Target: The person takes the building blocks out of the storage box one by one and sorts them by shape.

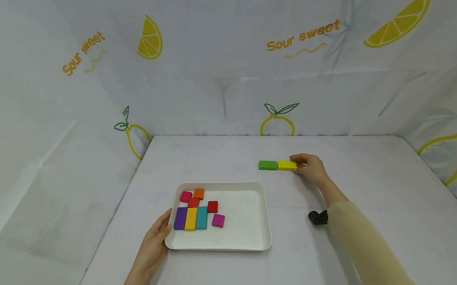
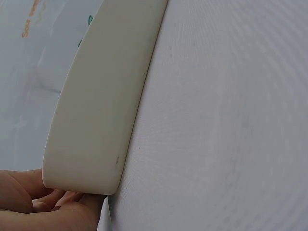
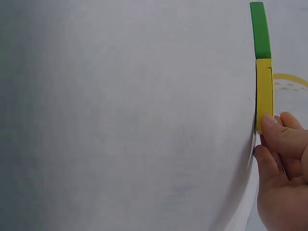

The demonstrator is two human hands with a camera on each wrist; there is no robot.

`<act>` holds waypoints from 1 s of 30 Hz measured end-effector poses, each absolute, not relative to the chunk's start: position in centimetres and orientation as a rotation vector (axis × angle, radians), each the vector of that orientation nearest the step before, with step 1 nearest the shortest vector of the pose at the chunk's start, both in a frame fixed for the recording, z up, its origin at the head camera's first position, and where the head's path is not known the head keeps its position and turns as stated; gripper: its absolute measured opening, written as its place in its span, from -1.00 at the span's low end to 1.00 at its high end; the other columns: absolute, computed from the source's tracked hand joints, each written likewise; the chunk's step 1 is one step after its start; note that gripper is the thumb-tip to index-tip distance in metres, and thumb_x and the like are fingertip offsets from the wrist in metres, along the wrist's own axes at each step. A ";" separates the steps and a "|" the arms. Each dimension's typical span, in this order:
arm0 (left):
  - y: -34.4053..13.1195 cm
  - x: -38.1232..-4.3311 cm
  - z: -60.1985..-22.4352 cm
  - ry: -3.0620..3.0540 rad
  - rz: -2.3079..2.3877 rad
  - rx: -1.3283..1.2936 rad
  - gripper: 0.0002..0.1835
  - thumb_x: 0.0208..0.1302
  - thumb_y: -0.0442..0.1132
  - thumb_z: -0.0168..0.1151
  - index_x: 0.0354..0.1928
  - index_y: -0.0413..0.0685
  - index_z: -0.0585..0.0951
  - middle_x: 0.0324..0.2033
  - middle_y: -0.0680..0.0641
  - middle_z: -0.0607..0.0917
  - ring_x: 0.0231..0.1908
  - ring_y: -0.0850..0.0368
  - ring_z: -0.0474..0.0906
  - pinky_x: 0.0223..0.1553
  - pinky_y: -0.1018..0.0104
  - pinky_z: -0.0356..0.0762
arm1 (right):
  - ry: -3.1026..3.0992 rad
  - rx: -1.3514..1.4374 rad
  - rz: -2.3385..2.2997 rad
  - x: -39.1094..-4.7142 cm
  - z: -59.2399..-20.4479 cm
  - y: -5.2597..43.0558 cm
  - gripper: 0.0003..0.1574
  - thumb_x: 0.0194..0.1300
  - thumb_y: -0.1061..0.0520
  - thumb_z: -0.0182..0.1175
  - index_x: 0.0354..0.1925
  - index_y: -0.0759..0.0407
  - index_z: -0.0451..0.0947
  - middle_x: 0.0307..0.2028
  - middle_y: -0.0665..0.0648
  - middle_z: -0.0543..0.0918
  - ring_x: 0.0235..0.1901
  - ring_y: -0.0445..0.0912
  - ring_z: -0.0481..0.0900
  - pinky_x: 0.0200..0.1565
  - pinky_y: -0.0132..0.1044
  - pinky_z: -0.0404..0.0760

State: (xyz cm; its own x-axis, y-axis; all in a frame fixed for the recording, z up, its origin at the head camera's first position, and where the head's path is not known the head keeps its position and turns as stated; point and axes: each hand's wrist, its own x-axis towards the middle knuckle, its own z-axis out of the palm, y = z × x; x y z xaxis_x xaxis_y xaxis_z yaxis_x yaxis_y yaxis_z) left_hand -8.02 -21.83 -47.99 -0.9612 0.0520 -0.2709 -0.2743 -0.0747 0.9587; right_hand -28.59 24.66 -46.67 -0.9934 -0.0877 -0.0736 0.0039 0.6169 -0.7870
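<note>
My left hand (image 1: 152, 243) grips the left side of a white tray (image 1: 252, 239), thumb at its rim; the left wrist view shows the fingers against the outer wall of the tray (image 2: 91, 115). Inside stand a purple block (image 1: 180, 218), a yellow-orange block (image 1: 191, 219) and a teal block (image 1: 201, 217) side by side. Farther back on the table, my right hand (image 1: 310, 166) pinches the right end of a bright yellow block (image 1: 286, 165). Its left end meets a green block (image 1: 268, 165), in line with it. The right wrist view shows the thumb on the yellow block (image 3: 264, 91).
Small square blocks lie loose in the tray: a pink one (image 1: 185, 196), an orange one (image 1: 199, 194), two red ones and a magenta one (image 1: 218, 220). A black object (image 1: 317, 217) shows beside the right sleeve (image 1: 363, 243). A lemon-print sheet (image 1: 210, 75) hangs behind the white table.
</note>
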 end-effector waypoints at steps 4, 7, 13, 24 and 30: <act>-21.8 -8.1 -47.9 1.963 2.138 -0.273 -0.42 0.59 -0.25 -0.23 0.57 -0.04 -0.02 0.59 -0.10 -0.05 0.57 -0.04 -0.10 0.15 0.75 0.34 | 2.741 -0.084 -1.330 -28.7 -46.7 24.6 -0.44 0.31 0.38 0.19 0.27 0.30 0.45 0.30 0.38 0.48 0.34 0.23 0.38 0.38 0.04 0.42; -21.8 -8.1 -47.9 1.963 2.136 -0.289 -0.42 0.59 -0.25 -0.24 0.56 -0.02 -0.01 0.59 -0.09 -0.04 0.57 -0.02 -0.09 0.14 0.75 0.35 | 2.750 -0.080 -1.327 -28.7 -46.7 24.4 -0.45 0.31 0.39 0.18 0.27 0.30 0.45 0.30 0.38 0.49 0.34 0.22 0.39 0.37 0.03 0.43; -21.9 -8.1 -48.0 1.966 2.139 -0.265 -0.40 0.58 -0.22 -0.19 0.56 -0.06 -0.03 0.59 -0.12 -0.06 0.57 -0.07 -0.12 0.14 0.76 0.33 | 2.764 -0.061 -1.318 -28.8 -47.0 24.2 -0.45 0.31 0.39 0.18 0.27 0.29 0.46 0.30 0.36 0.49 0.34 0.21 0.38 0.38 0.02 0.43; -21.9 -8.0 -48.2 1.946 2.150 -0.256 -0.40 0.59 -0.22 -0.20 0.57 -0.04 -0.03 0.59 -0.09 -0.06 0.57 -0.03 -0.12 0.13 0.77 0.35 | 2.767 -0.046 -1.323 -28.6 -47.0 24.0 -0.44 0.31 0.39 0.19 0.28 0.27 0.46 0.30 0.34 0.50 0.35 0.20 0.38 0.38 0.01 0.43; -22.0 -8.0 -48.3 1.946 2.156 -0.242 -0.40 0.59 -0.22 -0.20 0.57 -0.05 -0.04 0.59 -0.09 -0.06 0.58 -0.03 -0.15 0.13 0.80 0.33 | 2.764 -0.042 -1.324 -28.6 -47.0 23.9 -0.44 0.31 0.39 0.19 0.27 0.26 0.47 0.30 0.34 0.50 0.35 0.19 0.38 0.38 -0.01 0.43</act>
